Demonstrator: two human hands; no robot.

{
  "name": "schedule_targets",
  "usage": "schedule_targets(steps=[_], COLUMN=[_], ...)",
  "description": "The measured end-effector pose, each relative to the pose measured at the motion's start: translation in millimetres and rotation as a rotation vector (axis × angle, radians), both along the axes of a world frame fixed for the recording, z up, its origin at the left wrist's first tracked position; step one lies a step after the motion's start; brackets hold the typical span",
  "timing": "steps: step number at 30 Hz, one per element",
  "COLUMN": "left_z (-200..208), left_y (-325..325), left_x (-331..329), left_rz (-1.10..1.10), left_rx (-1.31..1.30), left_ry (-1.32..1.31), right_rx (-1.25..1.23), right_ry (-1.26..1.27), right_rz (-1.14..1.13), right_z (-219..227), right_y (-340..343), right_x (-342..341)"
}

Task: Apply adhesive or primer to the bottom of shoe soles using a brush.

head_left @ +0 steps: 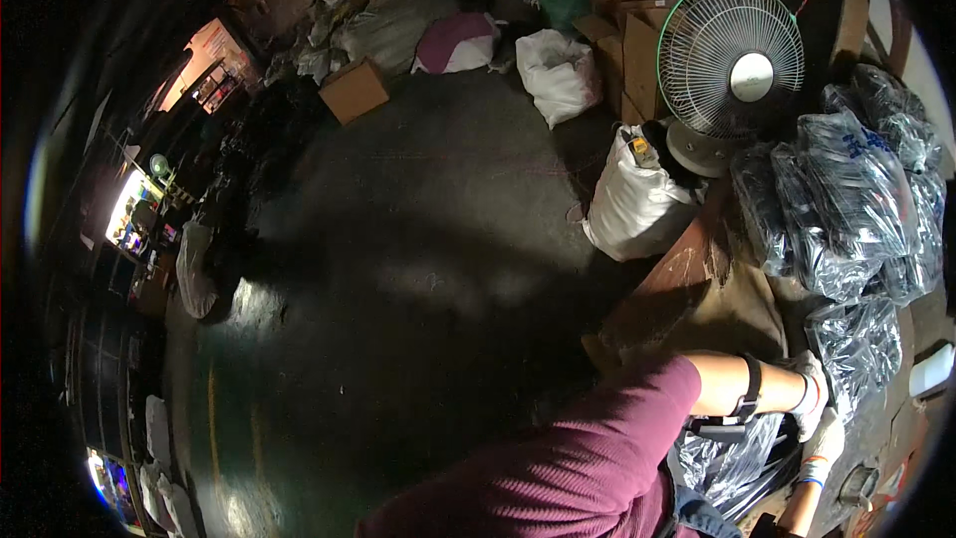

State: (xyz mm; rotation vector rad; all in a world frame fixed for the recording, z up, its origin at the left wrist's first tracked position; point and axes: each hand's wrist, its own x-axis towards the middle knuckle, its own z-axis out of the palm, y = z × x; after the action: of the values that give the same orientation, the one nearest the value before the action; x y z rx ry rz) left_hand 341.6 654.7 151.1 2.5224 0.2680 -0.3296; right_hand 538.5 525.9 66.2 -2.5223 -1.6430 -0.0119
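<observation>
At the far right, my left hand (811, 395), in a white glove, reaches across to the lower edge of a clear plastic bag (858, 344) with dark contents. Just below it my right hand (825, 440), also in a white glove, points up towards the same edge. The two hands meet there, their fingers closed on the plastic and partly hidden. More shiny plastic-wrapped dark goods (732, 458) lie close to my body, under my left forearm.
Several dark plastic-wrapped packs (846, 189) are piled beyond my hands. A standing fan (730, 65) rises beside a full white sack (637, 199). Cardboard boxes (637, 60) and sacks (558, 75) stand farther back. A brown sheet (687, 279) and a small metal cup-like object (858, 485) lie nearby.
</observation>
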Motion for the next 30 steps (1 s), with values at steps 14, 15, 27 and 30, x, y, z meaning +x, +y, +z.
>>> schedule_targets(steps=[14, 15, 27, 30], left_z=[-47, -48, -94, -86], left_y=[54, 68, 40, 22], left_x=[-43, -48, -78, -64], left_rz=[0.084, 0.103, 0.947, 1.002], left_rx=[-0.005, -0.023, -1.463, -1.245], left_ry=[-0.525, -0.574, -0.358, -0.718], right_rx=[0.222, 0.327, 0.786, 0.986], right_ry=[0.223, 0.098, 0.431, 0.892], right_rz=[0.032, 0.012, -0.224, -0.405], right_z=[53, 42, 59, 59], right_y=[-40, -38, -80, -90], right_x=[-82, -88, -119, -127])
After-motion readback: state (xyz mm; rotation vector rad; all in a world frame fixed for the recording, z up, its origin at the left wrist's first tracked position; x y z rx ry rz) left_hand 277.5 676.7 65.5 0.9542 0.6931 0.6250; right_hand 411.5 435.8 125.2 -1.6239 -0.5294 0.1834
